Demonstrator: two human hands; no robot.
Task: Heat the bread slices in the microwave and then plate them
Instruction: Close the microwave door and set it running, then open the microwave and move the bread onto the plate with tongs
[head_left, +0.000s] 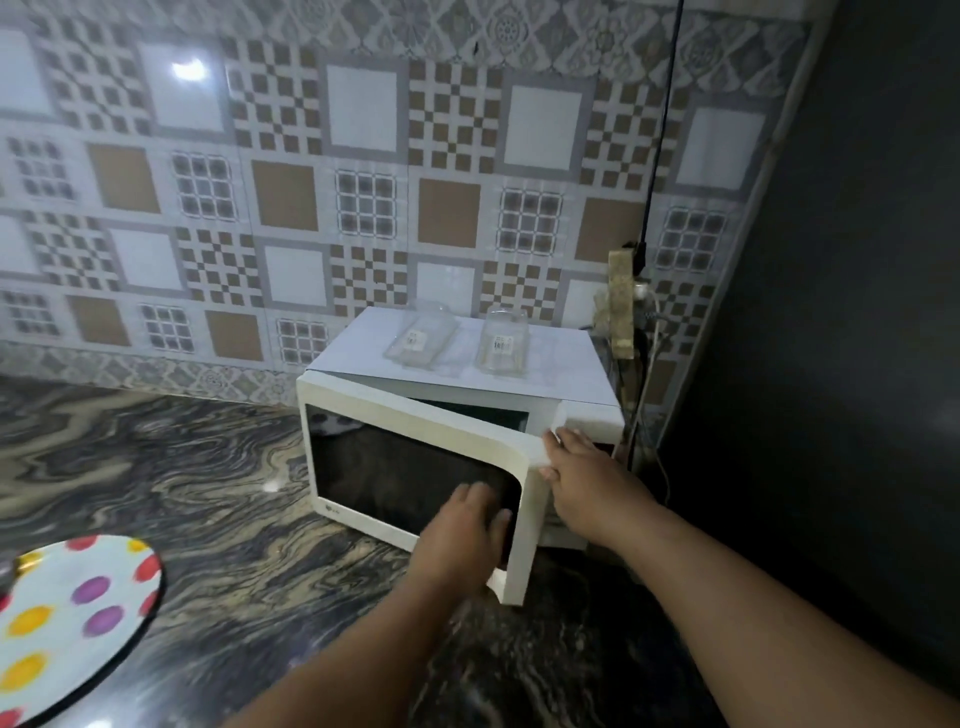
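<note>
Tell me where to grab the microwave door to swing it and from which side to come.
Grip the microwave door by its free right edge, coming from the front right, where the right hand already sits. It hinges on the left and stands partly open, so that edge gives the most leverage. The left hand rests flat on the dark window, which offers nothing to hold.

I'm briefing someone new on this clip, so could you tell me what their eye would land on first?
Probably the white microwave against the tiled wall, its door partly open, with the left hand flat on the door's window and the right hand at its free edge. Next, the polka-dot plate at lower left on the marbled counter.
</note>
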